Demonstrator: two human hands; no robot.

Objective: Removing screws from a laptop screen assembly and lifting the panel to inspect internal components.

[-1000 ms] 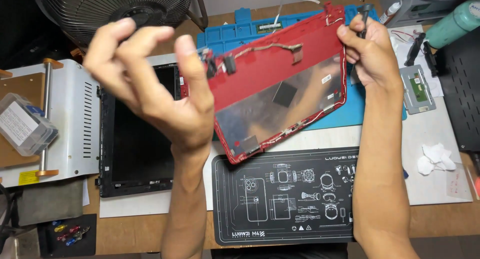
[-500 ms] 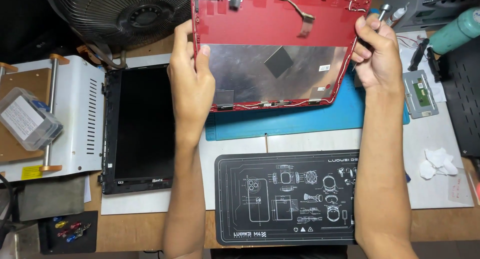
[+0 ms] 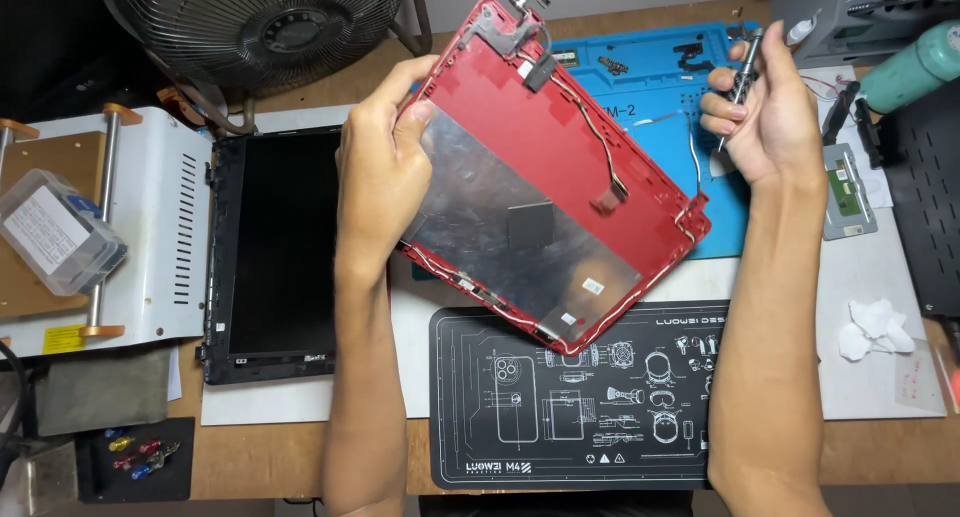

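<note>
My left hand (image 3: pixel 385 162) grips the left edge of a red laptop lid shell (image 3: pixel 560 167), holding it tilted above the bench with its inner side up. The shell shows a silver foil sheet, thin cables along its rim and metal hinges at the top. My right hand (image 3: pixel 765 117) is off the shell, just to its right, with its fingers closed on a slim screwdriver (image 3: pixel 742 77) that points down. A black laptop screen panel (image 3: pixel 275 252) lies flat on the bench left of my left arm.
A blue work mat (image 3: pixel 665 77) lies under the shell, and a black printed mat (image 3: pixel 600 407) sits in front. A fan (image 3: pixel 260 27) stands at the back left, beside a white machine (image 3: pixel 150 227) with a clear plastic box (image 3: pixel 55 232). A small green circuit board (image 3: pixel 848 192) and white tissue (image 3: pixel 870 327) lie at right.
The red shell has turned from level to a diagonal tilt and come lower. My right hand has let go of its right edge and now holds only the screwdriver.
</note>
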